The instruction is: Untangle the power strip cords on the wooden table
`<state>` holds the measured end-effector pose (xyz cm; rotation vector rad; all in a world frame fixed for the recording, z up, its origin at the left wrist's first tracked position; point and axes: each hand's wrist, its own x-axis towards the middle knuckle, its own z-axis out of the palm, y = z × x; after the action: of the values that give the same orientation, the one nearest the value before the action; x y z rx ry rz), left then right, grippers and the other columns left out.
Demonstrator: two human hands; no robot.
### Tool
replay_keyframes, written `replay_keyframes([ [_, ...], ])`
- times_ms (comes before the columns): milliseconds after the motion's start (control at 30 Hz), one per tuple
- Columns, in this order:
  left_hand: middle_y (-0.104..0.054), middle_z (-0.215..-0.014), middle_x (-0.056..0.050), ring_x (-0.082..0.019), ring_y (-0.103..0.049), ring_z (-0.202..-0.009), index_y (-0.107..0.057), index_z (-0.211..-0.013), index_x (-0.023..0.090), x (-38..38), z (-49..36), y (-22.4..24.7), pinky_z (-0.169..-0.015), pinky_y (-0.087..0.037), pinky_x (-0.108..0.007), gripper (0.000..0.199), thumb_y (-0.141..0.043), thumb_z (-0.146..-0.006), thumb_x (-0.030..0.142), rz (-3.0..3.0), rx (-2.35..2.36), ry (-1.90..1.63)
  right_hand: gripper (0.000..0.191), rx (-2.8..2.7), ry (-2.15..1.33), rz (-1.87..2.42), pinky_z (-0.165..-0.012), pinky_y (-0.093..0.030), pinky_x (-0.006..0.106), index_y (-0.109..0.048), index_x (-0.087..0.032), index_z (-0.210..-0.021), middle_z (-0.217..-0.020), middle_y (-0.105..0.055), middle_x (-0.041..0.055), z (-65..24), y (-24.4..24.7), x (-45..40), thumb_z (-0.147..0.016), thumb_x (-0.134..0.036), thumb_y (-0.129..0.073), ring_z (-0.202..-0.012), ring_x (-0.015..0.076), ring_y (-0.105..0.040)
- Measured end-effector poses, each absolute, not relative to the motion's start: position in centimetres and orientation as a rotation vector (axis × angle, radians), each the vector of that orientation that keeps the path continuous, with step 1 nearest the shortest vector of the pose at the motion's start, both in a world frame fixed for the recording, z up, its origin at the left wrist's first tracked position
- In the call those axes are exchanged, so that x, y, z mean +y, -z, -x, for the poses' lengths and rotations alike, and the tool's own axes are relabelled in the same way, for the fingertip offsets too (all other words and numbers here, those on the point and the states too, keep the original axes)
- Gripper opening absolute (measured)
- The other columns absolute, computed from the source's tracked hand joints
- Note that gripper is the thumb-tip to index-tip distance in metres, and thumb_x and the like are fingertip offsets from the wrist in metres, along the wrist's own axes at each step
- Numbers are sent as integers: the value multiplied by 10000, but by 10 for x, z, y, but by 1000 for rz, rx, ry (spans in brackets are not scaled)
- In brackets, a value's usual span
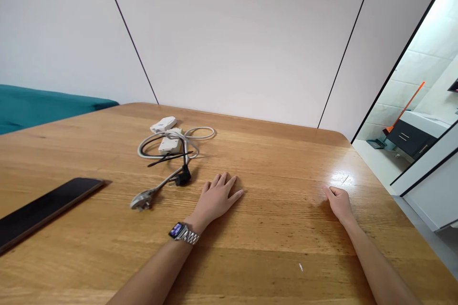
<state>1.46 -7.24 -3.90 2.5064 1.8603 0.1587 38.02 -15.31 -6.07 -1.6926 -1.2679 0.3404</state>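
Note:
My left hand lies flat on the wooden table with its fingers spread and nothing in it. A watch with a metal band is on that wrist. Over to the right, my right hand is closed, thumb and forefinger together at the tabletop; whatever they may hold is hidden or too small to name. Just beyond it, a thin white sliver lies in the bright reflection. Another small white sliver rests on the wood between my forearms.
Left of my left hand sit a white power strip with coiled cords, a black plug and a grey plug. A dark tablet-like device lies at the left. White panels stand behind the table; a teal seat is beyond its left side.

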Motion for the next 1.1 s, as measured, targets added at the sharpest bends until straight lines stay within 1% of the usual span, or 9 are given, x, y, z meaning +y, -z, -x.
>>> replay_keyframes([
  [100,-400,-1458,-168,-328,-311,-1364,-471,-1372,170,-72,-14,40,-1058,-280,-481,637,-370,-884,567,-2497,1865,-182,465,-1288,-330,1705,-492,-283,256,-402,-210,-423,-426,-335,-38,-380,62,-152,-742,-537,-491,-455,117,-340],
  [367,-415,-1433,-181,-339,-313,-1352,-497,-1349,168,-73,-16,39,-1040,-288,-484,617,-381,-882,555,-2497,1849,-190,467,-1291,-313,1738,-497,-287,252,-364,-213,-439,-441,-341,-37,-380,63,-154,-761,-527,-486,-459,116,-350],
  [500,-474,-1367,-174,-329,-377,-1292,-531,-1311,196,-72,-19,36,-1001,-320,-480,569,-376,-887,541,-2506,1862,-196,467,-1287,-317,1744,-500,-286,253,-385,-211,-433,-431,-363,-35,-382,67,-151,-759,-528,-491,-460,121,-363],
  [633,-551,-1244,-165,-315,-458,-1190,-552,-1296,192,-70,-25,33,-973,-351,-437,557,-358,-898,530,-2528,1880,-186,450,-1166,-320,1817,-496,-288,256,-423,-210,-439,-425,-398,-32,-382,68,-143,-761,-517,-492,-456,130,-380],
  [767,-500,-1338,-153,-323,-419,-1250,-536,-1327,217,-67,-25,33,-1007,-338,-431,561,-380,-891,533,-2531,1849,-200,432,-1048,-296,1907,-484,-274,259,-435,-213,-453,-422,-409,-33,-376,69,-138,-763,-509,-488,-452,136,-389],
  [933,-476,-1389,-117,-333,-394,-1297,-565,-1308,266,-65,-16,37,-1050,-319,-443,540,-389,-883,549,-2538,1750,-272,457,-1263,-298,1811,-496,-281,256,-410,-206,-449,-433,-412,-31,-370,69,-138,-778,-517,-475,-466,131,-408],
  [1100,-404,-1463,-129,-354,-346,-1347,-525,-1350,261,-66,-13,36,-1089,-279,-457,575,-408,-872,560,-2511,1761,-209,483,-1415,-314,1813,-499,-276,259,-424,-199,-449,-442,-440,-21,-361,65,-139,-789,-540,-459,-469,134,-424],
])
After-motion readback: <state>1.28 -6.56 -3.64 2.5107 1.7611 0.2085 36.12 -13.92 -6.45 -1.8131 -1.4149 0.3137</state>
